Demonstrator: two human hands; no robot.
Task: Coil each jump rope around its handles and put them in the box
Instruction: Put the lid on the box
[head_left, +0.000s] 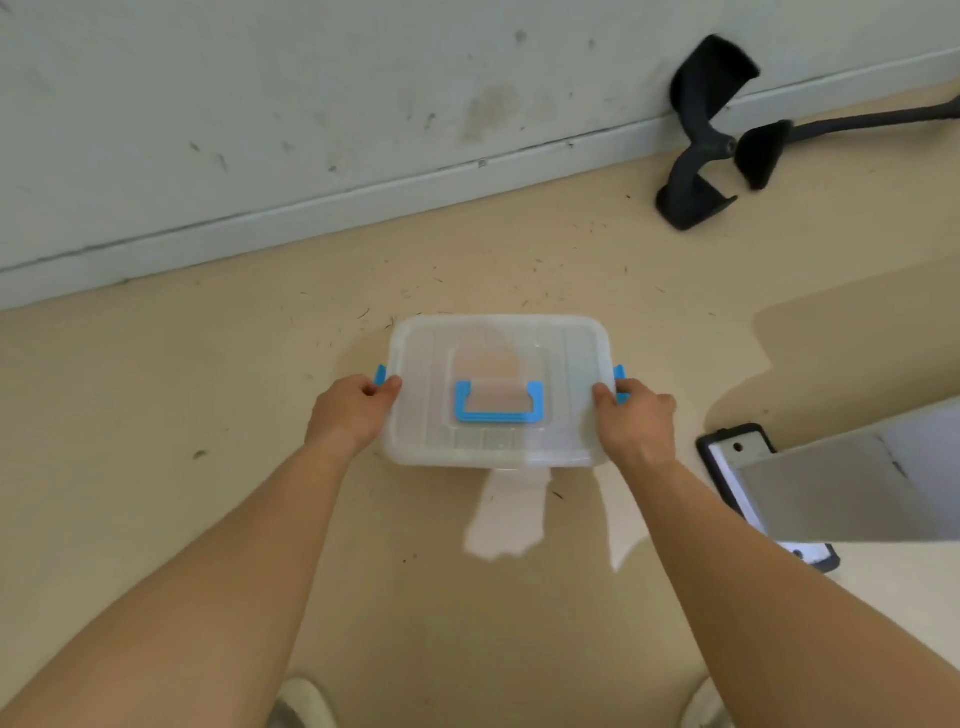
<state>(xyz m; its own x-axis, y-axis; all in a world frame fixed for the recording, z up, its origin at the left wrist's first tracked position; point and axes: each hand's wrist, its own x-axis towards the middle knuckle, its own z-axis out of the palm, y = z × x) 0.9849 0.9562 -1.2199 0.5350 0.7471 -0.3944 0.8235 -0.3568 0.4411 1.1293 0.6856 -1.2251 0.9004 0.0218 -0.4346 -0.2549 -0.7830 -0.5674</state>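
The left thumb lay pressed on the lid's left edge, the other fingers curled down round the side by a blue latch. The right thumb pressed on the opposite edge, its fingers wrapped beside the second latch. So the left hand and right hand gripped the 2 short ends of the translucent box, lid on, its blue carry handle lying flat on top. A pinkish shape showed through the lid, too blurred to identify. Whether the box rested on the floor or was held above it was unclear. The beige floor was speckled with dark bits and met a scuffed grey-white wall at a baseboard. A black stand lay by the wall, and a black-framed device sat partly under a grey panel.
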